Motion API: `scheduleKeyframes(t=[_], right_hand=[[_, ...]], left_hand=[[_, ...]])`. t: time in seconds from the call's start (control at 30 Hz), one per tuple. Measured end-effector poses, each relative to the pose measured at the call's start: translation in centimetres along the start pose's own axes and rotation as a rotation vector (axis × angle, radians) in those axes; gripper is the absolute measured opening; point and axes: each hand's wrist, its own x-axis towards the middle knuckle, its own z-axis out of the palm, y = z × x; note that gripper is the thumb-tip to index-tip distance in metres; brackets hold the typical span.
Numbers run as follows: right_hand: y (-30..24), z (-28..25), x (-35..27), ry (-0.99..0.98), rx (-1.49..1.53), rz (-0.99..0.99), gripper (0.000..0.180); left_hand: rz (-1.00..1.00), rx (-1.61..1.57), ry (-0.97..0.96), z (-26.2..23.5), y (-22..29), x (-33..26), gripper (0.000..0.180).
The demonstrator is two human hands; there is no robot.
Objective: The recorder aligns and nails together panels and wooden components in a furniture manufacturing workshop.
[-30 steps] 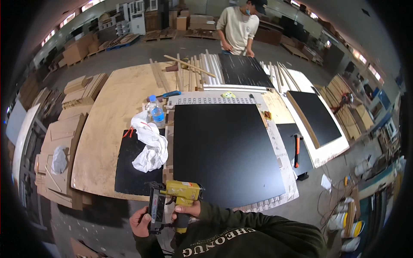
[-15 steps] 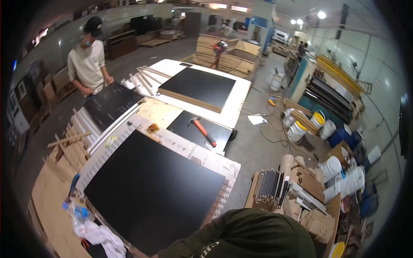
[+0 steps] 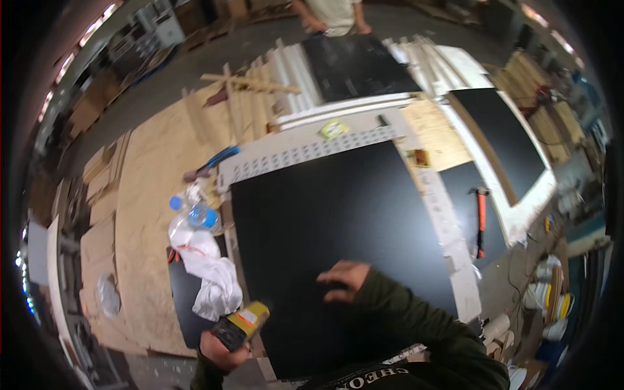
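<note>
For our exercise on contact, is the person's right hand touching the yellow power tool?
Apart: the head view shows part of the large black panel between the right hand and the yellow power tool, which the left hand holds.

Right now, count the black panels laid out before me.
5 visible: large central panel, far panel, right-hand panel on the white board, panel under the hammer, and panel under the white cloth. The last two could connect underneath; more may be hidden.

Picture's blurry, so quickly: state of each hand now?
Left hand: closed, holding the yellow-and-black power tool.
Right hand: open over the black panel, nothing visible in it; contact can't be told.
</note>
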Motion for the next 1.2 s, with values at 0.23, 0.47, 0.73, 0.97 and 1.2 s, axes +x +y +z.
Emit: scheduleKeyframes(t=[0.23,0.47,0.73,0.97,1.2], right_hand=[[8.4,-2.7,7.7,0.275,-0.389,0.1,0.064],[12.2,-2.7,12.9,0.342,-0.719,0.355,0.099],[6.0,4.6,24.7,0.277,-0.431,-0.132,0.071],[4.8,6.4,18.4,-0.251,-0.061,-0.136,0.029],[9.1,-2.0,10.6,0.431,0.007,0.25,0.023]], left_hand=[[-0.317,0.011,0.192,-4.3,0.7,5.5,0.052],[-0.326,0.064,0.177,-4.9,0.8,10.7,0.04],[-0.523,-0.284,0.317,-6.0,0.9,12.3,0.042],[-0.169,-0.21,0.055,-8.3,2.9,19.2,0.047],[-0.176,-0.449,-0.173,-4.7,5.2,31.3,0.031]])
